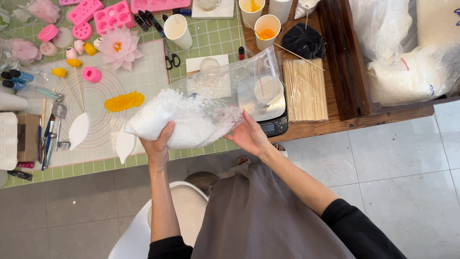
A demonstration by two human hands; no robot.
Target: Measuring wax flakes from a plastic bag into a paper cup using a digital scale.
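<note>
A clear plastic bag partly filled with white flakes lies tilted between my hands above the table's front edge. My left hand grips its bulging lower left end from beneath. My right hand presses flat against its right side with fingers spread. The bag's open, empty upper part stretches up over a digital scale, where a white cup shows through the plastic.
Pink silicone moulds, a pink flower-shaped piece, scissors, paper cups, a bundle of wooden sticks and a green cutting mat crowd the table. A white chair stands below. Bags of white material sit at right.
</note>
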